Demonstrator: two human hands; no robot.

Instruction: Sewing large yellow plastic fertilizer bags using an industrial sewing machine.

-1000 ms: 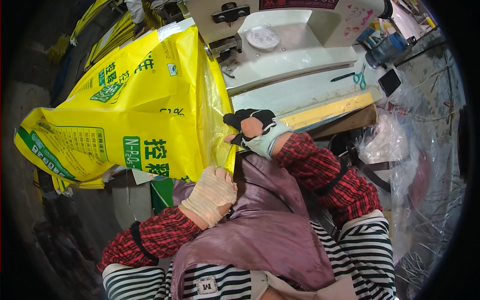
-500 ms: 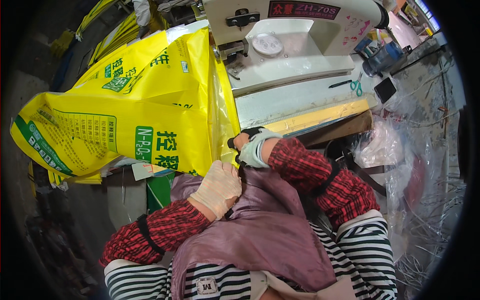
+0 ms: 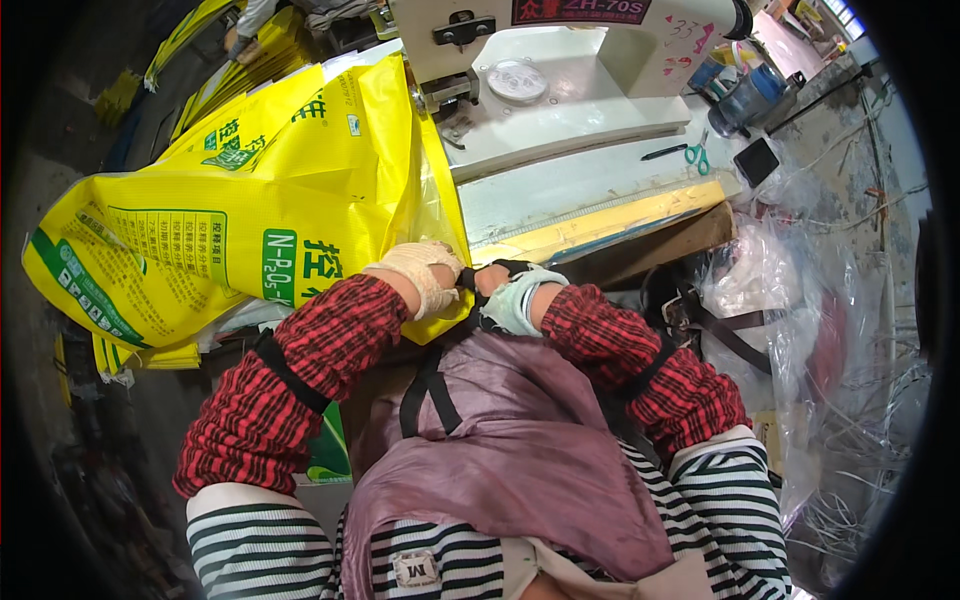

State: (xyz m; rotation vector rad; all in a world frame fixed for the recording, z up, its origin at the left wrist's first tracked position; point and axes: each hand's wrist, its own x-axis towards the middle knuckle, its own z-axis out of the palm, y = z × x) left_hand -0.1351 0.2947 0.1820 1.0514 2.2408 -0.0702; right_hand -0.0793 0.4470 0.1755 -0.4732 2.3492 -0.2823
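Note:
A large yellow woven bag (image 3: 215, 235) with green print lies across the left of the worktable, its side edge under my hands. My left hand (image 3: 425, 278), in a cream glove, is closed at that edge, its fingertips largely hidden. Beside it my right hand (image 3: 512, 293), in a pale green glove, has its fingers curled round a black strap (image 3: 468, 278). A loop of black strap (image 3: 432, 400) hangs below, over the mauve apron (image 3: 500, 450) on my lap. Above the bag's edge stands a white sewing machine (image 3: 590, 70), its needle area next to the bag.
On the white table lie green scissors (image 3: 697, 153), a black pen (image 3: 663, 153) and a dark phone-like slab (image 3: 756, 162). A blue-tinted plastic jug (image 3: 750, 100) stands behind them. Clear plastic sheeting (image 3: 765, 280) hangs at right. Another person's hand (image 3: 248, 50) rests on yellow bags at far left.
My left hand has risen from my lap to the bag's edge, next to my right hand. A black strap loop now shows over the apron. The view has shifted slightly.

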